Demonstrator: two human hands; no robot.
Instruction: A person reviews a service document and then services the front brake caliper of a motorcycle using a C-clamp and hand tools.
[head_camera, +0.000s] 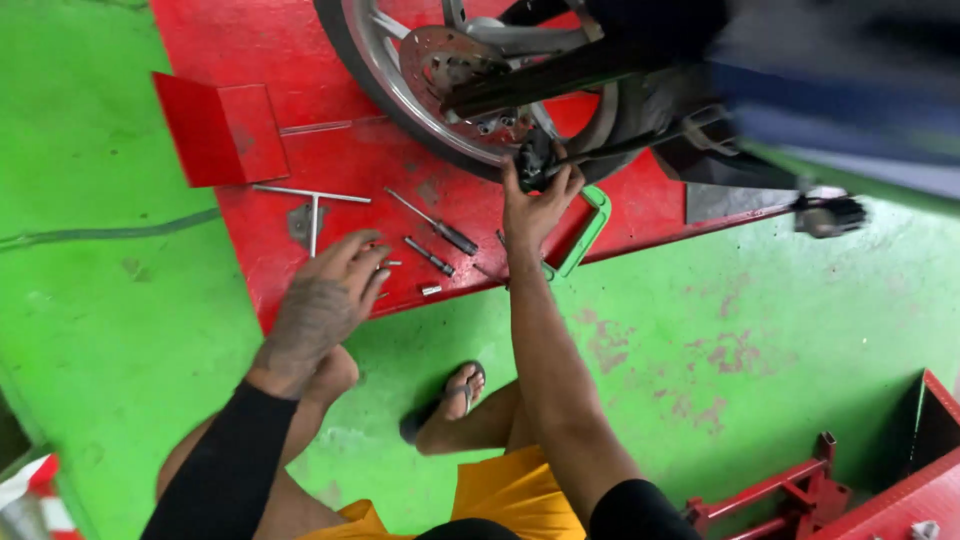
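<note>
Right hand (538, 195) of ours is closed around the black brake caliper (533, 160), held against the lower rim of the motorcycle wheel (385, 75) just under the brake disc (440, 55), near the front edge of the red lift platform (300, 40). Our left hand (335, 285) hovers with fingers spread and empty over that same edge. The screwdriver (435, 225) lies just beyond it, nearer the left hand, its long axis diagonal with the handle toward the caliper, beside a T-handle wrench (312, 205).
</note>
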